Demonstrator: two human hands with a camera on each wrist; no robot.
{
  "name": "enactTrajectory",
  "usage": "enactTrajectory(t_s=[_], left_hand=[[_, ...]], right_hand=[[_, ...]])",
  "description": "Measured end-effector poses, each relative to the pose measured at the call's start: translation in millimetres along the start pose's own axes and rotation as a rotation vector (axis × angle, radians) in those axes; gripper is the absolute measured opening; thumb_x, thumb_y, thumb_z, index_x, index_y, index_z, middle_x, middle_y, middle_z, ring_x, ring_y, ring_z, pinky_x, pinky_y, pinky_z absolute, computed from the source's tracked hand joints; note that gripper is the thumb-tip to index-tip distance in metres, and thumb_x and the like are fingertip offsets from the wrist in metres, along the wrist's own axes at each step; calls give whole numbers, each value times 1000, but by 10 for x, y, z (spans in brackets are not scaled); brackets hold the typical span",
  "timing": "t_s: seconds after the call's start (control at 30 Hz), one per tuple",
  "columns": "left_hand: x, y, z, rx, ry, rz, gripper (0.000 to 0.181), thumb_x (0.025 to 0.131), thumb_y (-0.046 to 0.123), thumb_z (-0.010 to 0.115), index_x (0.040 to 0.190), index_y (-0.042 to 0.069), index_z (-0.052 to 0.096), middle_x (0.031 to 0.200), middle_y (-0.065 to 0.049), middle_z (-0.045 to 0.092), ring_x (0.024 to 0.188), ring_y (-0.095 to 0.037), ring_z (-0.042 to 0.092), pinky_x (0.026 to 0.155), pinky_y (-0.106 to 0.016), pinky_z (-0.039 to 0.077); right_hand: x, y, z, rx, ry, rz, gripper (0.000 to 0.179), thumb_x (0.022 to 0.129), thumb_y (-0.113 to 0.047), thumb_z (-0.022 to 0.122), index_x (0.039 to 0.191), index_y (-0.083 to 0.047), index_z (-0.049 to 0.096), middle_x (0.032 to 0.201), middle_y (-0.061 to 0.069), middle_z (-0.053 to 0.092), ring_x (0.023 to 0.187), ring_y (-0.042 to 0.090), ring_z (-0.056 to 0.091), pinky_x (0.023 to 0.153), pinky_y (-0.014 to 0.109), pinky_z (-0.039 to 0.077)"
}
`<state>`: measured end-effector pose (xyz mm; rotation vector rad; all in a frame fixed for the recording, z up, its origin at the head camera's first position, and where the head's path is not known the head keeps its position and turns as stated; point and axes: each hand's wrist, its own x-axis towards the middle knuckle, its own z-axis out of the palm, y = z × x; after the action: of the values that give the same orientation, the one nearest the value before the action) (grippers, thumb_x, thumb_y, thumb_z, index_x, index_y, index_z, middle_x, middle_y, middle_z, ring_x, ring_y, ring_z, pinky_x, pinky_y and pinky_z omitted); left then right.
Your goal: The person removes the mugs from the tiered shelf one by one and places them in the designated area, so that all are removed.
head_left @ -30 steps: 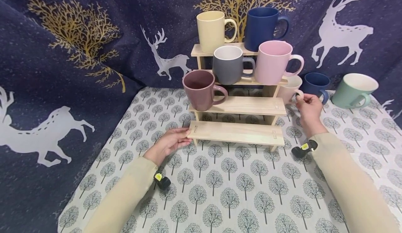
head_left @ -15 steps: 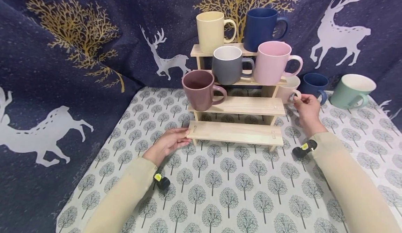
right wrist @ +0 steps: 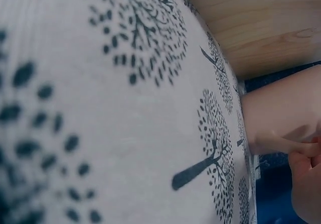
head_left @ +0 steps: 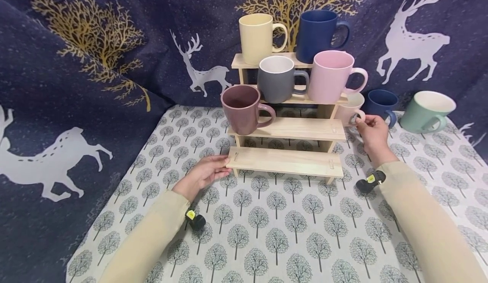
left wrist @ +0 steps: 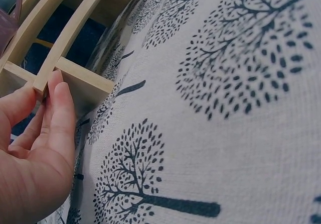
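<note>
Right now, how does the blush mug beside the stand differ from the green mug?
Colour: the blush mug is pale pink; the green mug is soft green outside, paler inside. Contact: the right grip pinches the blush mug by its handle; neither hand touches the green mug. View: in the head view, the stand partly hides the blush mug, but not the green mug. Both have one handle.

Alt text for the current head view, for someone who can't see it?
A person's right hand holds a pale pink mug by its handle beside a four-tier wooden stand; the left hand grips its lowest tier. Five mugs stand on its upper three tiers, two more farther right.
</note>
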<state>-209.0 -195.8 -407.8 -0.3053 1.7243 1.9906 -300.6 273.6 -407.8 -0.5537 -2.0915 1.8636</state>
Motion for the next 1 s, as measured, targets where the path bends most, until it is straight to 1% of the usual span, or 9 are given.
enactTrajectory(t_s=[0.1,0.27,0.33,0.47,0.57,0.67,0.77,0.87,1.0], left_hand=[[-6,7,-1,-24,-8,4,53,103,2,51,153,-6,35,88,-3,72,75,-9,72,75,-13,65],[-8,-1,13,-36,-15,-3,53,103,2,53,153,-7,35,88,-4,73,75,-10,72,75,-13,65],[-7,-5,13,-35,-18,-6,54,103,3,53,153,-7,35,89,-4,73,76,-10,72,76,-13,66],[-4,-2,-2,-38,-16,-7,53,103,3,53,153,-6,35,88,-4,73,75,-10,72,75,-13,65],[-3,6,-8,-36,-15,-6,53,103,2,52,153,-7,34,88,-4,73,74,-9,72,74,-13,65],[-4,8,-8,-37,-19,-3,53,103,2,52,153,-7,34,87,-4,73,74,-9,72,75,-13,65],[-7,8,-5,-37,-24,-1,53,103,2,52,153,-7,34,87,-4,73,74,-9,72,75,-13,65],[-9,9,-2,-34,-27,1,53,104,2,52,153,-8,33,87,-4,73,74,-9,72,75,-13,65],[-7,8,2,-30,-29,2,54,104,2,51,153,-8,33,87,-4,73,74,-9,72,76,-13,65]], right_hand=[[-1,-4,-21,49,-26,10,19,98,-10,64,91,-24,54,80,-18,56,73,-5,54,63,0,50],[-45,-52,-138,252,-140,23,19,97,-5,65,99,-21,56,86,-17,60,77,-7,59,68,0,54],[-111,-113,-200,305,-157,16,20,98,-4,64,102,-22,56,88,-17,62,79,-8,60,68,-1,54],[-317,-304,-278,418,-83,-10,19,97,2,64,100,-17,59,90,-13,63,81,-3,61,65,2,57],[-499,-442,-288,506,-6,-65,20,94,7,65,95,-13,63,88,-6,63,78,2,61,62,6,59],[-678,-544,-286,597,2,-139,21,91,13,66,92,-8,65,86,-1,64,75,6,62,61,9,61],[-834,-613,-297,660,-75,-201,19,91,14,66,94,-5,66,86,1,66,76,8,64,65,12,63],[-963,-655,-284,655,-170,-261,20,93,12,64,99,-6,67,90,1,68,81,8,64,68,13,64],[-1096,-681,-218,621,-288,-303,24,95,11,61,109,-9,65,98,0,68,88,7,64,74,12,64]])
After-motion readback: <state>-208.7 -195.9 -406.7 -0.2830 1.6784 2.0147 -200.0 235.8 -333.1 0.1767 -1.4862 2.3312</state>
